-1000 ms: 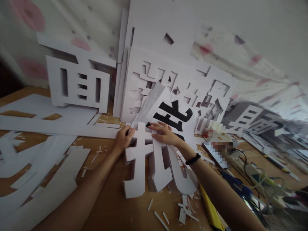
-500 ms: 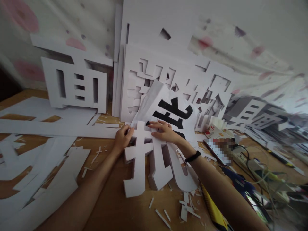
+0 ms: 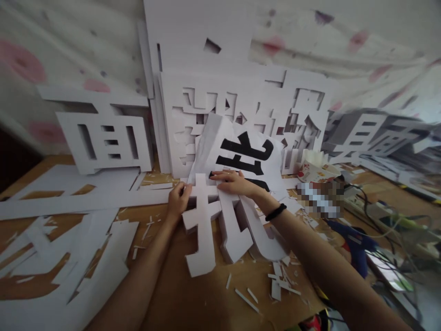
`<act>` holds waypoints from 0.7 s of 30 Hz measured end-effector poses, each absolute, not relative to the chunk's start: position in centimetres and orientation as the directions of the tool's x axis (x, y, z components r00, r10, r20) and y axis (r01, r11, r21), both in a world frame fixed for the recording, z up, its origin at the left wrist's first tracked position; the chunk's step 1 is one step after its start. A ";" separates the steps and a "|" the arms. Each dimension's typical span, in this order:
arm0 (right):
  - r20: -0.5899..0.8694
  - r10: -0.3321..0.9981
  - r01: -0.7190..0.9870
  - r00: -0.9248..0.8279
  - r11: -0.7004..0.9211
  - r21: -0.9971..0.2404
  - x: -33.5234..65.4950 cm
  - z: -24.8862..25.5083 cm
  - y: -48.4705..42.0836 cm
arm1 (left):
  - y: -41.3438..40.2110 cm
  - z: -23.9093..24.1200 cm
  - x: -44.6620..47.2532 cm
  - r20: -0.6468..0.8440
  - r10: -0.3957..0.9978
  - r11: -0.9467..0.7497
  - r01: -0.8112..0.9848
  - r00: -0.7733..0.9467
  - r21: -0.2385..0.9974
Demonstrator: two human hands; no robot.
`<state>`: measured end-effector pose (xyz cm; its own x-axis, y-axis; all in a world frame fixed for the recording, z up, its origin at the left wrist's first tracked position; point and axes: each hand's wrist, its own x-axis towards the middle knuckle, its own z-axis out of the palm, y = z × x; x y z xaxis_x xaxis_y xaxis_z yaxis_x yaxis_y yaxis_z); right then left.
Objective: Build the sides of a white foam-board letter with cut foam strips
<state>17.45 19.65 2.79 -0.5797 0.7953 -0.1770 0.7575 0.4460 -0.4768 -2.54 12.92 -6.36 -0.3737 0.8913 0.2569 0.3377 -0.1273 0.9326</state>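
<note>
While outstretched, right fingers (image 3: 224, 177) on white character (image 3: 229, 219).

Thick white block character (image 3: 231, 225), face up, on wooden table (image 3: 179, 296)

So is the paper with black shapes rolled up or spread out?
Spread out: the paper shows its black shapes, though its left side looks creased. The right hand hides part.

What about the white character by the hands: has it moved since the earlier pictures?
No, not noticeably: the white character keeps its place beside the loose scraps; the whole view shifted.
</note>
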 end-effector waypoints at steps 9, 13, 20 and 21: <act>-0.108 0.803 0.726 -0.586 0.460 -0.511 17.3 2.3 19.6 | 12.9 -6.5 -2.7 0.272 0.894 -0.126 0.384 -0.355 0.915; -0.096 0.809 0.723 -0.579 0.456 -0.519 17.3 1.9 19.9 | 12.9 -6.6 -2.7 0.275 0.892 -0.124 0.390 -0.359 0.912; -0.121 0.801 0.720 -0.587 0.448 -0.530 17.5 2.3 20.0 | 12.9 -6.5 -2.7 0.284 0.888 -0.135 0.386 -0.361 0.913; -0.124 0.798 0.718 -0.590 0.449 -0.532 17.6 2.3 20.0 | 12.9 -6.4 -2.7 0.286 0.888 -0.136 0.388 -0.362 0.912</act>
<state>17.59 19.98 2.33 -0.5901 0.7978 -0.1235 0.7182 0.4489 -0.5316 -2.70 12.85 -6.43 -0.3615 0.8875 0.2857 0.3879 -0.1355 0.9117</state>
